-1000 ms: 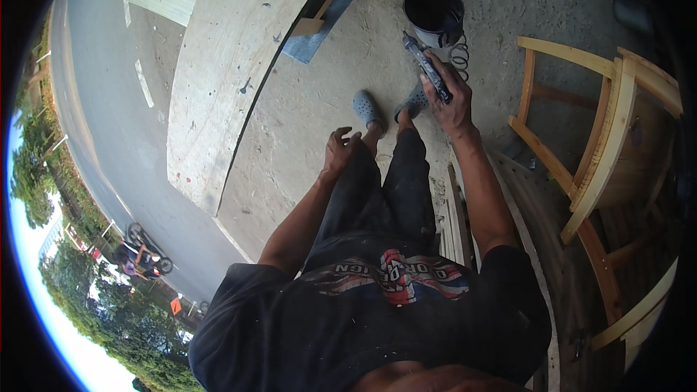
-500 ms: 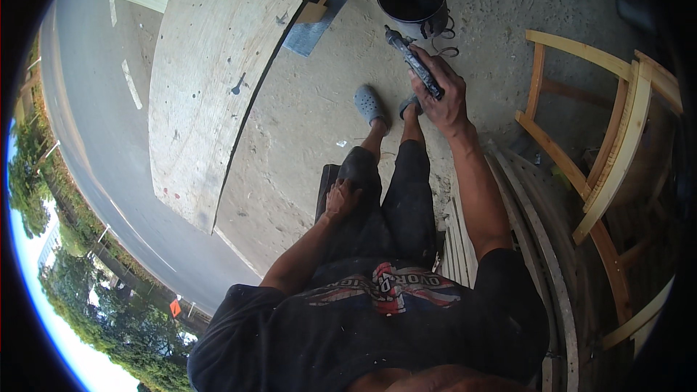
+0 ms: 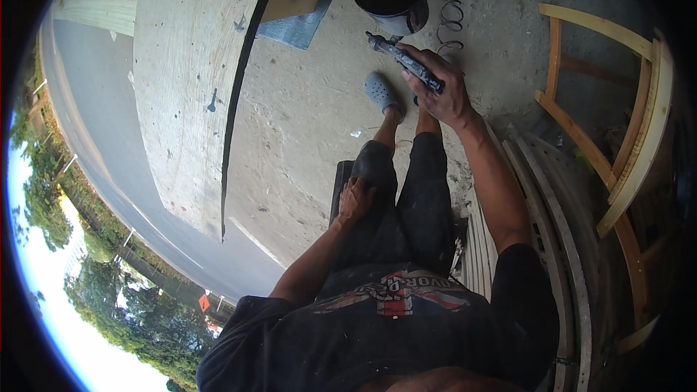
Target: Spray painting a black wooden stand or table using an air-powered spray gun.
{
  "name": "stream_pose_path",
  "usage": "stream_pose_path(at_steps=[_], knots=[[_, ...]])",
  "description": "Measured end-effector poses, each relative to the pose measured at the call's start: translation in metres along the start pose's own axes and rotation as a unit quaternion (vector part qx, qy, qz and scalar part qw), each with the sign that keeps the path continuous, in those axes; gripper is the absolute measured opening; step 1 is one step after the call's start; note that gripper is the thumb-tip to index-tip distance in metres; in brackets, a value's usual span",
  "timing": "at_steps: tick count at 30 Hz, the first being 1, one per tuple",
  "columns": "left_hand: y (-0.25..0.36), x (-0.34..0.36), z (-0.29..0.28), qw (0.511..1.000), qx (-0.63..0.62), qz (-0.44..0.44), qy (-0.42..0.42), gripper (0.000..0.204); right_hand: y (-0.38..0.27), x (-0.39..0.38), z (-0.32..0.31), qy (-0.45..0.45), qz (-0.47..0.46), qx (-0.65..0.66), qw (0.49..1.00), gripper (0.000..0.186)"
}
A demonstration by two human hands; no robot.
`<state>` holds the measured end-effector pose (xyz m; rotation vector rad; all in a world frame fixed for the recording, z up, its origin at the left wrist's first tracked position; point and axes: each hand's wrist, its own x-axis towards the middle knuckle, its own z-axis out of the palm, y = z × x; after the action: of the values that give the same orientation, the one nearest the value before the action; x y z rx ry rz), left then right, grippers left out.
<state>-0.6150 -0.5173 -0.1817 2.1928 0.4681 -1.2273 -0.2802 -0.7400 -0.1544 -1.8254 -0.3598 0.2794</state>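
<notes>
Change, L side: L hand (image 3: 354,199) was up off leg w/ fingers half curled 1.0 s ago; now down on L leg of shorts (image 3: 381,229), same as 0.5 s ago.
Change, R side: R hand (image 3: 441,87) same grip as both prev frames; hand tool (image 3: 406,64) tip now lies further L in view.
Change, view: bucket (image 3: 416,20) & board (image 3: 185,87) also shifted L in pic; motorbike seen 1.0 s ago gone.
R fingers: curled snug around tool's rear half, no gap seen; thumb mostly hidden.
Tool: dark, stained, in R fingers; nozzle end sticks out ahead & L of them, near bucket's near side. Contact w/ bucket: can't tell.
L fingers: loosely bent, slightly apart, laid flat-ish on thigh nr knee; nothing seen in grasp.
Bucket: dark inside, on floor (image 3: 305,123), ahead & L of R fingers.
Hose (image 3: 450,3): coiled, ahead of R fingers, just R of bucket; link to tool can't tell.
Shoe (image 3: 380,91): grey, L foot, ahead of L fingers; R one mostly hidden.
Board: pale wood, well L of L fingers.
Chair frame (image 3: 645,152): wood, well R of R fingers.
</notes>
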Motion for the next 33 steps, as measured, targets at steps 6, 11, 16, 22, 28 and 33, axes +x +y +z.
stream_pose_path(at_steps=[6,11,16,22,28,33], knots=[[-0.002,-0.004,0.005,1.000,-0.001,0.022,0.002,0.044,0.021,0.002,0.011,0.028,0.015,0.007,0.999,0.047],[0.003,-0.006,0.001,1.000,0.005,0.025,-0.009,0.041,0.033,0.011,0.003,0.122,-0.014,-0.001,0.992,0.046],[0.004,-0.008,-0.002,1.000,0.005,0.027,-0.008,0.039,0.036,0.022,-0.004,0.176,-0.033,-0.033,0.983,0.045],[0.005,-0.009,0.000,0.999,-0.001,0.036,-0.002,0.037,0.038,0.026,-0.003,0.210,-0.037,-0.079,0.974,0.045],[0.005,-0.009,0.002,0.999,-0.006,0.032,0.009,0.036,0.037,0.022,0.005,0.183,-0.012,-0.052,0.982,0.045],[0.009,-0.009,-0.003,0.999,-0.022,0.041,0.008,0.036,0.029,0.003,0.009,0.126,0.026,-0.015,0.992,0.043]])
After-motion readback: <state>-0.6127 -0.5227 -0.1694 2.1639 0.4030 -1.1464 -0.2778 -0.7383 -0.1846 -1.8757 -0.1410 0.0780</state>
